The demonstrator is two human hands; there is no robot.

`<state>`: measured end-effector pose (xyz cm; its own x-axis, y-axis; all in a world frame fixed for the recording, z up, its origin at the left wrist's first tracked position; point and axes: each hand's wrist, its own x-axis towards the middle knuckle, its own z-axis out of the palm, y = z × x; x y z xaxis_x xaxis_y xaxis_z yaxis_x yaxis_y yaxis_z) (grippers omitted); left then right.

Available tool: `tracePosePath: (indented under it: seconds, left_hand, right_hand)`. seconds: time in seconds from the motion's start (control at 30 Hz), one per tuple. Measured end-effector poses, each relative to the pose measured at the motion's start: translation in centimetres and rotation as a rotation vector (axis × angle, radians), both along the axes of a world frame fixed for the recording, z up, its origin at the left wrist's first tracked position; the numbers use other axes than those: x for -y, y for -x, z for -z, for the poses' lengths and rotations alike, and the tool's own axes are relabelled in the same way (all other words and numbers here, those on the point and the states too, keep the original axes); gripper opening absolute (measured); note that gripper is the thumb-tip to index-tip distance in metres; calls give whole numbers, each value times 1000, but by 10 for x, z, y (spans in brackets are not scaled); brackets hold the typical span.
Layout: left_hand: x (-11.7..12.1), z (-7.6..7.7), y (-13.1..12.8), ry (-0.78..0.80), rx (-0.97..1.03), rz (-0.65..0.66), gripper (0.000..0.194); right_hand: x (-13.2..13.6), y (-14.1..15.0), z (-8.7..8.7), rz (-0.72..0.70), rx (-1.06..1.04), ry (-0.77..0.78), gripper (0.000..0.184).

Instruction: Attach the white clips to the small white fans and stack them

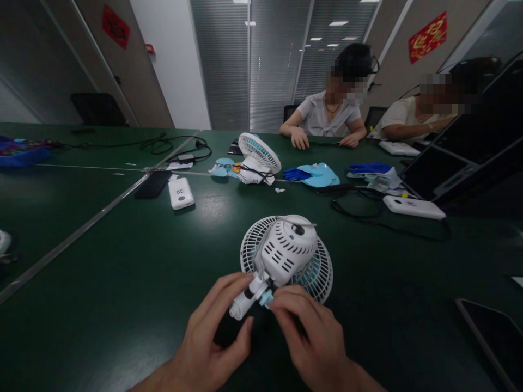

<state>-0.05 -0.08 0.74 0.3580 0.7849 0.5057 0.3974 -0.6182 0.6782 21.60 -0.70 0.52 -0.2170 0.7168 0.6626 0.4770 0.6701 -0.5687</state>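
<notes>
On the green tabletop (122, 256), the white fan (286, 250) lies face-down; your right hand (310, 326) pinches its blue knob (266, 298), your left hand (212, 332) touches the stem (242, 306), thumb apart. You're seemingly adjusting the knob; that calls for a steady stem.

On the left, a white power bank (182, 194) lay just beside a flat dark slab (152, 184), black cable (157, 143) looping behind! Across the green table (122, 250) sat a person in a grey shirt (316, 114), chair (98, 109) well off to one side! Near right, a phone (494, 337); up high, a red wall sign (428, 37)!
</notes>
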Motion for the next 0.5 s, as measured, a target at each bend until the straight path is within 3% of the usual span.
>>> tracePosePath:
  seconds: [0.13,0.3,0.5]
  left_hand:
    - [0,0,-1,-14,-17,-20,55]
    - [0,4,-1,-37,-13,0,55]
    - [1,6,-2,-51,-15,-14,56]
  right_hand:
    - [1,0,-1,4,-17,109,14]
    - [0,-18,6,-26,201,-61,30]
    - [-4,-11,-1,64,276,-138,22]
